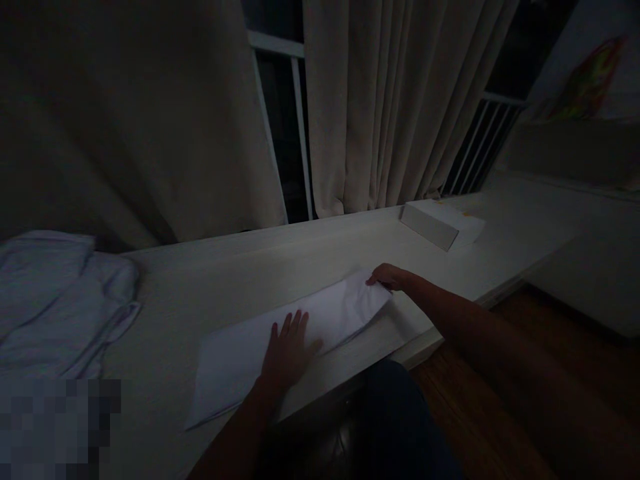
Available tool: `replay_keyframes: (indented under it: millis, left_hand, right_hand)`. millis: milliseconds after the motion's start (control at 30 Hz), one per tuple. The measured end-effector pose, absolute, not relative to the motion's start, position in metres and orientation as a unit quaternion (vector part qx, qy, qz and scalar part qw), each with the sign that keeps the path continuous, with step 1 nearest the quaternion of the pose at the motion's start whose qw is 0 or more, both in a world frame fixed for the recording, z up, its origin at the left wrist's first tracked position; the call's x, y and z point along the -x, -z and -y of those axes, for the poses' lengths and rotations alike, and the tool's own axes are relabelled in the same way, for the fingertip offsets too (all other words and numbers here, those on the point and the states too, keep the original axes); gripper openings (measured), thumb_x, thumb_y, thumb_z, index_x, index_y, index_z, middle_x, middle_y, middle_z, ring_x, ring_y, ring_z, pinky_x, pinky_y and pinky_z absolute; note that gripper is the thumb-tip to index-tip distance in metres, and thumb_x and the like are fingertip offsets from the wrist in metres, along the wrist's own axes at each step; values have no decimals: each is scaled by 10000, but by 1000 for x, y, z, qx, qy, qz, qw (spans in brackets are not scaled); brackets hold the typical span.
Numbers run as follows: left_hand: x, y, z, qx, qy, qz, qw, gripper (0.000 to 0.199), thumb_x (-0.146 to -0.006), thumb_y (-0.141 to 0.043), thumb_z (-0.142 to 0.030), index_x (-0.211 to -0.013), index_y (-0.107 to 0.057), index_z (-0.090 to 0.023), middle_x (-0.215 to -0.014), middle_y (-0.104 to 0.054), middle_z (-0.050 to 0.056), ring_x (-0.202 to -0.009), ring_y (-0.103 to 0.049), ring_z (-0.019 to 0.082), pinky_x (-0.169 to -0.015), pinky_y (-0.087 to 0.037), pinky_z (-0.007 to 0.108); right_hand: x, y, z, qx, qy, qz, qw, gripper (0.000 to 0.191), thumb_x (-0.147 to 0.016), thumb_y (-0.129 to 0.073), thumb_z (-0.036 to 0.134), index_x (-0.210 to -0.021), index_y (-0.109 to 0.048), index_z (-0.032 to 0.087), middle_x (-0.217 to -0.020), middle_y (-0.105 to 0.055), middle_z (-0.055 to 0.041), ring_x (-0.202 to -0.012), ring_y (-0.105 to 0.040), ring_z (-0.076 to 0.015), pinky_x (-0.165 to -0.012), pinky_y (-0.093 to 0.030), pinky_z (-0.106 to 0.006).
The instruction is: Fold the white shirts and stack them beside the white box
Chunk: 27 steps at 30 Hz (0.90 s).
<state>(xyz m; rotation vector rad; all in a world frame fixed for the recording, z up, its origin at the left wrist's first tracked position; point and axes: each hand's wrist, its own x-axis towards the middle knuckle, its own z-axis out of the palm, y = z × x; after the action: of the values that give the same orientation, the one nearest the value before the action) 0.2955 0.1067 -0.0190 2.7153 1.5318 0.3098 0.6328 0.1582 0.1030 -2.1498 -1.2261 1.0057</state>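
A long, narrow piece of folded white cloth (230,363) lies across the pale ledge (220,283) in front of me. My left hand (290,350) rests flat on its middle with the fingers spread. At the right end, my right hand (389,275) grips the cloth's edge and lifts that end slightly off the surface. Small wrinkles show near the right hand, while the left part of the cloth lies smooth. It is too dim to tell what kind of garment or linen it is.
A crumpled pale cloth (55,307) lies at the left end of the ledge. An open white box (435,223) stands farther right, near the beige curtains (380,107). Window railings show between the curtains. Wooden floor (480,400) lies below the ledge's front edge.
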Motion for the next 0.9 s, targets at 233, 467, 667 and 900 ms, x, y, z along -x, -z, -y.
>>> replay_keyframes:
  millis: [233, 467, 667, 900]
  left_hand:
    - [-294, 10, -121, -857, -87, -507, 36, 742, -888, -228, -666, -1468, -352, -220, -1545, -346, 89, -1422, -288, 301, -1135, -215, 520]
    - [-294, -9, -165, -824, -99, -557, 33, 556, -942, -193, -461, -1341, -498, -222, -1355, -525, 149, -1162, -517, 306, -865, -452, 458]
    - [-305, -9, -168, -827, -98, -554, 8, 557, -926, -239, -445, -1388, -451, -217, -1336, -502, 195, -1147, -496, 336, -857, -433, 510]
    - [-306, -7, -163, -842, -101, -530, -17, 573, -940, -212, -482, -1424, -427, -264, -1435, -452, 167, -1278, -415, 351, -983, -335, 549]
  right_hand:
    - [-598, -166, -163, 734, -351, 520, 259, 224, -631, -766, 142, -627, -542, 159, -524, -497, 51, -490, -470, -86, -463, -337, -201]
    - [-567, -203, -151, 705, -320, 582, 249, 212, -643, -734, 114, -633, -527, 160, -576, -528, 41, -530, -509, -91, -486, -355, -181]
    - [-558, -211, -155, 716, -241, 623, 203, 182, -637, -768, 167, -732, -614, 146, -654, -583, 13, -615, -563, -121, -518, -368, -183]
    - [-553, -213, -162, 723, -188, 644, 166, 196, -660, -757, 210, -824, -682, 133, -717, -636, -21, -661, -593, -142, -555, -397, -199]
